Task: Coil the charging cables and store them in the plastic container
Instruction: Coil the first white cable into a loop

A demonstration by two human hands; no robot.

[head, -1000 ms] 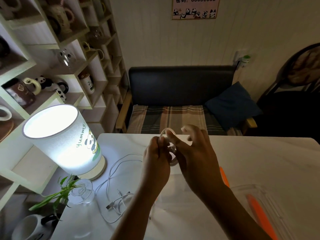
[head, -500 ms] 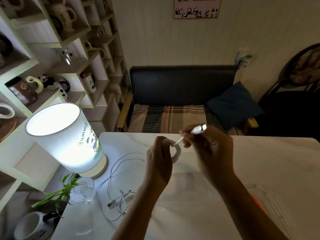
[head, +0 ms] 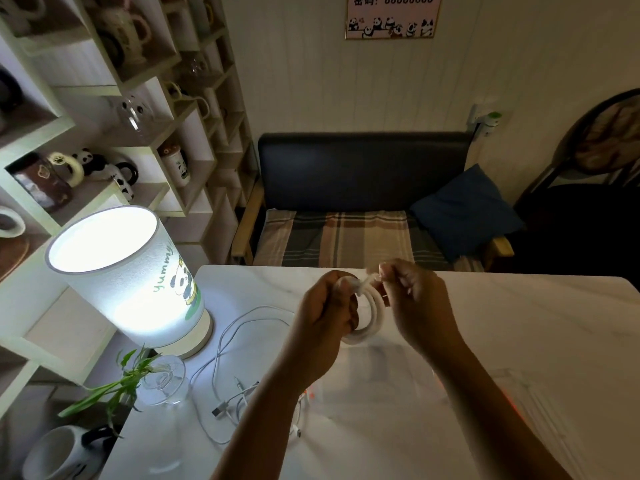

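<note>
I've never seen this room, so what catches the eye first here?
The glowing panda lamp at the white table's left edge. Then, mid-frame above the table, the left hand and right hand holding a coiled white cable. A loose cable sprawls beside the lamp.

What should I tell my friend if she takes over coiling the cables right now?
Left hand grips the thick white coiled cable, raised above the white marble table.
Right hand pinches that cable's loose end at the top of the coil.
Thin white loose cables lie uncoiled on the table beside the glowing panda lamp.
Clear plastic container sits to the right, partly hidden by the right arm.
Done: the first coil is nearly wound.
Left: tuck its end, store it, then coil the thin cables.
</note>
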